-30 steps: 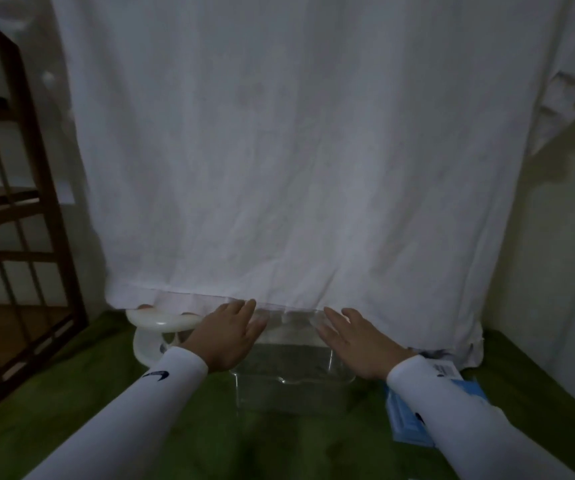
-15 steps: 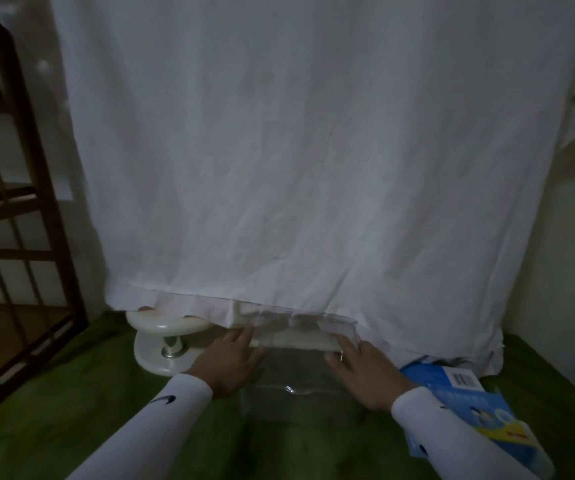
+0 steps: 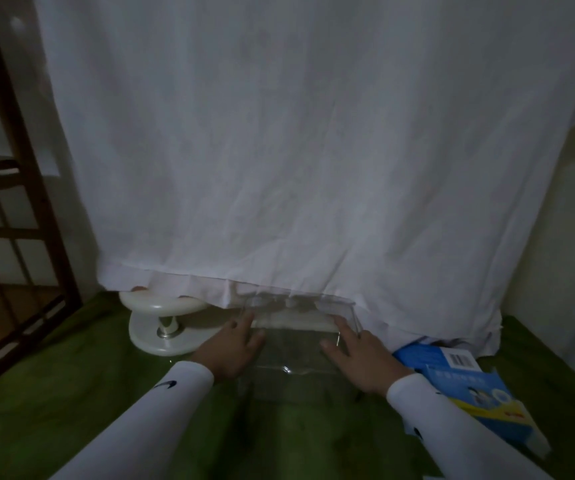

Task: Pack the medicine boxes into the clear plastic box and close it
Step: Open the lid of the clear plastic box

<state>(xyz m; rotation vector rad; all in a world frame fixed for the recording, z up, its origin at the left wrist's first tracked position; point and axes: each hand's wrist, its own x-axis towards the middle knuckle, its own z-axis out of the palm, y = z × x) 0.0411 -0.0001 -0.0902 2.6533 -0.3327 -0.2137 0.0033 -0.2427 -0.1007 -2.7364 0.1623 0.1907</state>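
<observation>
Fingers of both hands lay nearly straight on the clear plastic box, the left hand against its left side and the right hand on its right, neither curled round anything. White sleeves covered both forearms. That box sat on the green cloth, see-through and faintly glinting along its edges, with its lid tilted up at the far side, touching the hem of a hanging white sheet. Just right of it lay blue medicine boxes with a barcode showing. Left of the box stood a white lamp base, and further left a dark wooden frame.
</observation>
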